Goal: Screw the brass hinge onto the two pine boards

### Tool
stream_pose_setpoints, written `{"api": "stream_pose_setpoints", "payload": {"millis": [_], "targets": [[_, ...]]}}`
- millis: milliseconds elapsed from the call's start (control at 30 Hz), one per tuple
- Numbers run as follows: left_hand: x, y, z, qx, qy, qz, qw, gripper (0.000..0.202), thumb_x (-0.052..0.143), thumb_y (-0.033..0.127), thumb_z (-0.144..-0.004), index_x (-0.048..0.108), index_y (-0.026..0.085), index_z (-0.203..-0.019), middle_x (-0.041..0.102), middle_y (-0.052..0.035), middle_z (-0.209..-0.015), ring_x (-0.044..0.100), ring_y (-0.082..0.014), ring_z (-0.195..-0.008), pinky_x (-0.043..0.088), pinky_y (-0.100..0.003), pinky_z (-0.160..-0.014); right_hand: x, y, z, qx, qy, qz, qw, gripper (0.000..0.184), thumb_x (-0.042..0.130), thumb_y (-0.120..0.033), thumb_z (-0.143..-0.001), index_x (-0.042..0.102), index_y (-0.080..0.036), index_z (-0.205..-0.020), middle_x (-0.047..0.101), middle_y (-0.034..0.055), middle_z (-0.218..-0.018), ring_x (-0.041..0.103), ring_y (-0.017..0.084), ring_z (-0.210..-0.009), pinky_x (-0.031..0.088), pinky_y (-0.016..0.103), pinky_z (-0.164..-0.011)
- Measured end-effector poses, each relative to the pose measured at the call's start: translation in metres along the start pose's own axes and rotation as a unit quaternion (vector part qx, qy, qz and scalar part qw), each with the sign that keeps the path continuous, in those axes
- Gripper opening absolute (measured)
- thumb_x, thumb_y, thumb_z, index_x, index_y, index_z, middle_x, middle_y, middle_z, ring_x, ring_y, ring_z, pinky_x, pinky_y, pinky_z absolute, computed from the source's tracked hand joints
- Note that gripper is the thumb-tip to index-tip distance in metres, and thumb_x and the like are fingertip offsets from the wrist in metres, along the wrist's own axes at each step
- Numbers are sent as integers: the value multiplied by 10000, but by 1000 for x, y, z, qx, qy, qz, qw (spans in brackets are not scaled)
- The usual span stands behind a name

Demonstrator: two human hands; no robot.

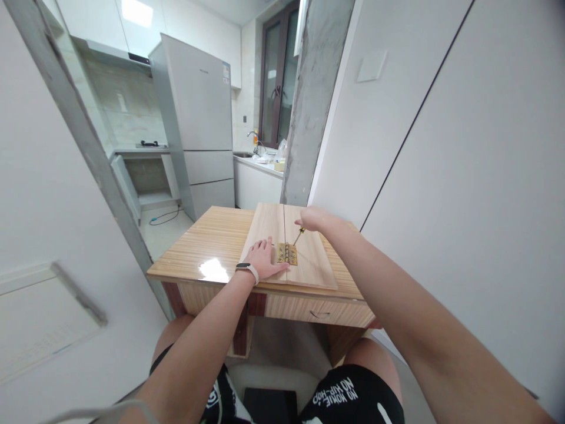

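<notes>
With the brass-coloured hinge as the centre of the dial and twelve pointing away from the person, a white panelled wall (459,176) fills the space around two o'clock, crossed by a thin dark line. A grey refrigerator (203,106) stands well back at eleven, and a dark-framed window (271,88) lies beyond at twelve. The wood-grain desk (225,232) spreads beneath the work, its near edge toward six, where the person sits with a leg on either side. A drawer (291,308) shows in its front, with a small curved handle (319,314) at five.

Two pale boards lie flat on the desktop, edge to edge, their seam running from twelve to six. The left board (265,221) is on the nine o'clock side, the right board (315,259) on the three.

The left hand (262,258), at nine, is open and pressed palm down on the left board, its thumb reaching to the seam just below the hinge. The right hand (313,218), at one, is closed around the top of a screwdriver (299,237), whose tilted shaft slants down to the hinge's right leaf. The hinge (287,254) straddles the seam, one leaf on each board; its screw details are too small to tell. A pale wristband (248,270) circles the left wrist.
</notes>
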State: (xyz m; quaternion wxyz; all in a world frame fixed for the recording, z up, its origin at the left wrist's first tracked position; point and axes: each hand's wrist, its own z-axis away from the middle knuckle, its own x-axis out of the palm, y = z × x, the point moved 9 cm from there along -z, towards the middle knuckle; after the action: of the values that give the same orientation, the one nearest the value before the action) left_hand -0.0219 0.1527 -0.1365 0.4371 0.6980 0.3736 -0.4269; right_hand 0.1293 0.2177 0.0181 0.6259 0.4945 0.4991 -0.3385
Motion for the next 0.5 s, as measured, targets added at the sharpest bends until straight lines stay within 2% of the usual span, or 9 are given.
{"api": "stream_pose_setpoints", "payload": {"millis": [100, 200, 267, 300, 367, 433, 500], "targets": [[0, 0, 0, 1, -5, 1, 1000, 1265, 371, 974, -741, 122, 130, -1650, 379, -208, -1618, 307, -399, -1500, 247, -478, -1195, 1, -1, -2, -23, 5, -14, 1000, 391, 656, -509, -935, 745, -174, -1117, 742, 175, -1169, 700, 291, -1071, 513, 324, -807], [0, 0, 1, -2, -8, 1, 1000, 1264, 378, 969, -746, 103, 132, -1653, 374, -205, -1622, 292, -401, -1508, 242, -484, -1195, 3, -7, -3, -58, 3, -40, 998, 222, 775, -363, -863, 743, -223, -1032, 770, 79, -1084, 706, 230, -1017, 493, 268, -768], [0, 1, 1, -4, -9, 2, 1000, 1264, 383, 966, -747, 100, 133, -1654, 373, -204, -1623, 288, -401, -1510, 237, -484, -1197, 3, -11, -2, -66, 6, -56, 996, 264, 808, -325, -834, 727, -226, -1066, 770, 56, -1095, 707, 207, -1004, 488, 249, -769], [-1, 1, 1, -5, -9, 2, 1000, 1264, 384, 965, -748, 99, 131, -1654, 371, -205, -1624, 287, -401, -1511, 236, -483, -1198, 1, -12, -1, -67, 15, -59, 996, 318, 811, -351, -834, 717, -219, -1107, 764, 69, -1128, 706, 211, -1018, 491, 252, -785], [-1, 2, 1, -4, -11, 1, 1000, 1264, 381, 966, -749, 101, 129, -1653, 364, -205, -1628, 285, -401, -1512, 235, -483, -1197, -3, -12, 1, -55, 34, -52, 997, 441, 755, -498, -873, 701, -184, -1178, 742, 134, -1197, 698, 254, -1070, 502, 288, -835], [-2, 3, 1, -3, -12, -1, 1000, 1262, 376, 969, -748, 103, 131, -1653, 360, -204, -1630, 284, -404, -1512, 235, -488, -1196, -5, -10, 2, -32, 36, -39, 998, 581, 591, -650, -937, 709, -142, -1195, 718, 208, -1227, 686, 305, -1120, 507, 340, -886], [-1, 2, 1, -3, -13, -3, 1000, 1261, 381, 969, -745, 108, 137, -1652, 364, -202, -1629, 286, -404, -1510, 235, -491, -1196, -5, -7, 2, -10, 23, -29, 999, 642, 456, -675, -987, 730, -126, -1179, 711, 242, -1222, 678, 326, -1147, 505, 363, -909]]}}
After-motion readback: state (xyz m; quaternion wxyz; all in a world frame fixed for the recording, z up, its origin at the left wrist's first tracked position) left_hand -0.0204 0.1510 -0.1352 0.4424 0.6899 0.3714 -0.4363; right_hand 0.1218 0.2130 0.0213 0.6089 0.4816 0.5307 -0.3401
